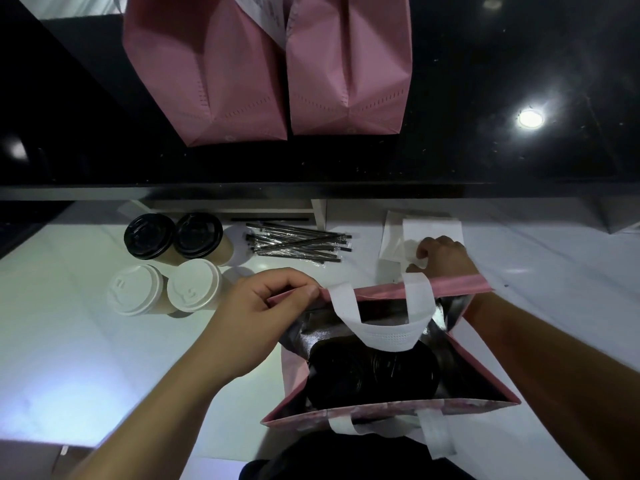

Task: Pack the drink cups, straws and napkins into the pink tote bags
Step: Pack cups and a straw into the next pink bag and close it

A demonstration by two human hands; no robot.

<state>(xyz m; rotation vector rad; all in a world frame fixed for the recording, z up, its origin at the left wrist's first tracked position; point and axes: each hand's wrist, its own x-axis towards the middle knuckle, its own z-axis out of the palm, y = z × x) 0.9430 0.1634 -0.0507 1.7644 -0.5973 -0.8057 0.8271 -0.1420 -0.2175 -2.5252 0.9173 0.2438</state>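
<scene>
Leftmost, 4 lidded cups (169,261), 2 black-topped and 2 white-topped, stand clustered; the left hand (256,320) pinches the open pink tote's (391,408) far rim. Wrapped straws (298,242) lie behind. The right hand (443,258) curls onto 1 soft napkin (429,230). 2 fabric totes (273,71) stand on the black shelf.

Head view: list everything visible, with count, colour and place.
open tote bag: 1, pink, silver lining, near edge, black-lidded cups inside
closed tote bags: 2, pink, on black counter
black-lidded cups: 2, far left of white table
white-lidded cups: 2, in front of those
straws: bundle, black, wrapped, centre
napkins: white, count unclear, far right
left hand: pinches bag rim
right hand: grips a napkin
</scene>
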